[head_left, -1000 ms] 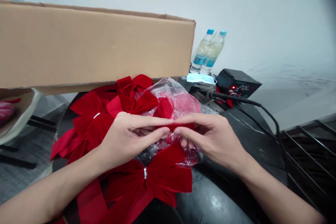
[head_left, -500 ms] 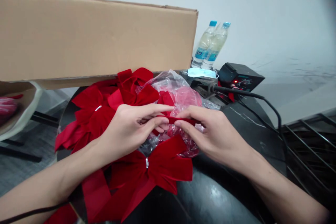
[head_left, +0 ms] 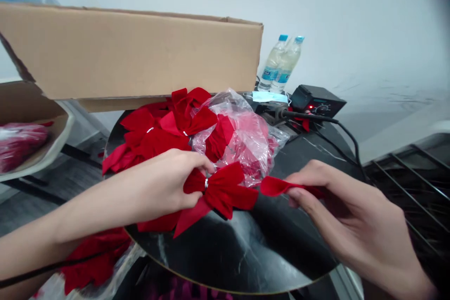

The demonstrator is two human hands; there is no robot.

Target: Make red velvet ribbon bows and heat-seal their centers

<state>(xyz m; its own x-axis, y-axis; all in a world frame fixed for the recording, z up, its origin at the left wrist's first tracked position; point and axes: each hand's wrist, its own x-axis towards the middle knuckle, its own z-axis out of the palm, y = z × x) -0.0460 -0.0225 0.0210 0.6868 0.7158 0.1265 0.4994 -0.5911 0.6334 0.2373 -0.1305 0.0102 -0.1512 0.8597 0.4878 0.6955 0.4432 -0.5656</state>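
Observation:
My left hand (head_left: 165, 185) grips a red velvet bow (head_left: 218, 192) near its silver centre clip, on a round dark tabletop (head_left: 246, 253). My right hand (head_left: 337, 206) pinches a small strip of red ribbon (head_left: 276, 186) between thumb and fingers, just right of the bow and apart from it. Behind both hands lies a clear plastic bag (head_left: 246, 143) with red pieces inside. More red bows (head_left: 154, 136) are piled to the left of the bag.
A long cardboard box (head_left: 133, 56) stands behind the bows. Two water bottles (head_left: 281, 63), a face mask (head_left: 269, 97) and a black soldering station (head_left: 316, 101) with cabled iron (head_left: 302, 116) sit at the back. A wire rack (head_left: 415, 178) is at right, a box flap with red goods (head_left: 21, 138) at left.
My hands, which met over the plastic bag, have parted. The right hand drew a red strip out to the right; the left hand took hold of the front bow. The view shifted right.

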